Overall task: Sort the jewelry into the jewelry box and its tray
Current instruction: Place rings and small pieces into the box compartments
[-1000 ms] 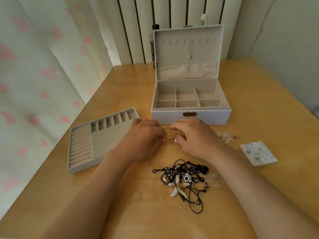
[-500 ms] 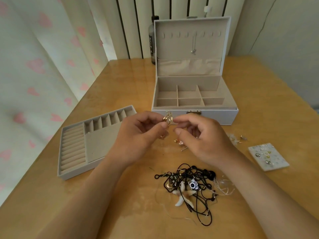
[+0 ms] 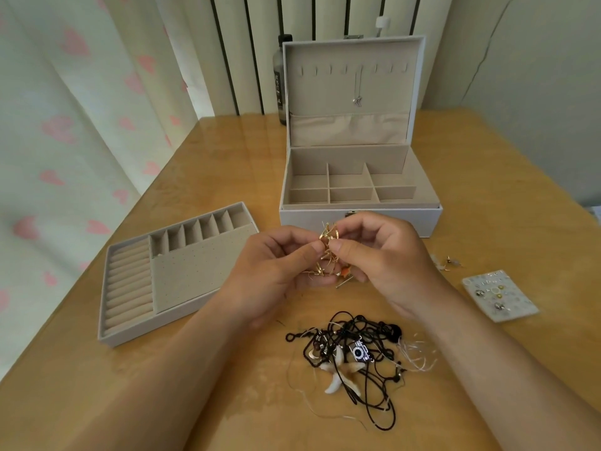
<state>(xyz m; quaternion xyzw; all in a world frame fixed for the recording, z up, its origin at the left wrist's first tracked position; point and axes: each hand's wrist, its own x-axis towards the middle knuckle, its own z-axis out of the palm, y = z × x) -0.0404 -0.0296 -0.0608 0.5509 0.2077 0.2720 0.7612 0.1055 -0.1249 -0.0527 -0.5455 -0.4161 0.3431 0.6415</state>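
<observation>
A tangle of small gold earrings (image 3: 327, 245) hangs between both hands above the table, just in front of the open white jewelry box (image 3: 357, 219). My left hand (image 3: 276, 275) pinches it from the left and cups more gold pieces below. My right hand (image 3: 383, 262) pinches it from the right. The grey tray (image 3: 130, 330), with ring rolls and small slots, lies to the left. One thin necklace (image 3: 357, 89) hangs from a hook in the box lid. The box compartments look bare.
A heap of black-cord necklaces (image 3: 354, 356) with a starfish and a camera charm lies near me. A white earring card (image 3: 500, 297) and loose studs (image 3: 447, 262) sit at the right. A dark bottle (image 3: 281, 79) stands behind the box. A curtain hangs left.
Both hands rose from the table, lifting the gold earring tangle, and now hold it up between the fingertips. The view shifted slightly downward.
</observation>
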